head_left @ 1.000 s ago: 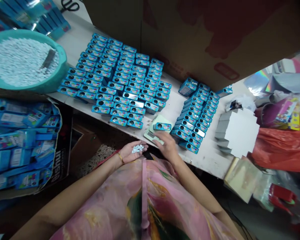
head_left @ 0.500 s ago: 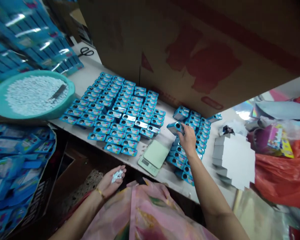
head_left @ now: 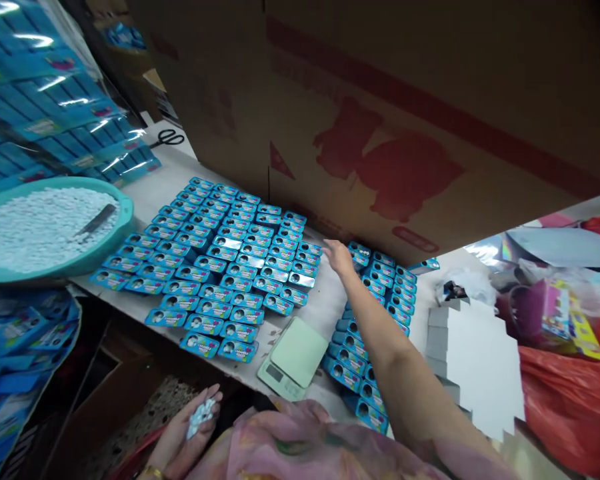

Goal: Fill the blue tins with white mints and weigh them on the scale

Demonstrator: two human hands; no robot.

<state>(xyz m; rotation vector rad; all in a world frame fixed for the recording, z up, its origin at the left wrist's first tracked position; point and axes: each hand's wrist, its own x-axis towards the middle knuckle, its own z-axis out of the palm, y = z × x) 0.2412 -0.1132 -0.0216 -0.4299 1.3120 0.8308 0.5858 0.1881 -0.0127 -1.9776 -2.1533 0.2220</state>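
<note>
My left hand (head_left: 187,427), low at the front edge of the table, is cupped palm up around a small heap of white candies (head_left: 200,418). Over the back of the table, my right hand (head_left: 339,257) stretches its fingers leftward, with no box visible in them. It is between a large block of small blue candy boxes (head_left: 240,273) and a second group of such boxes (head_left: 350,360), partly covered by my right forearm. The boxes have round openings on top. One box at the back (head_left: 359,253) shows white pieces at its top.
A pale green scale (head_left: 300,353) lies between the box groups. At left stands a turquoise basin (head_left: 125,213) of white candies with a dark scoop (head_left: 97,220). A large cardboard carton (head_left: 220,93) walls off the back. Scissors (head_left: 170,137) and flattened white card (head_left: 480,367) flank the boxes.
My right hand has moved left and back, and the blue box it held no longer shows in it. My left hand still cups the candies. The view has shifted.
</note>
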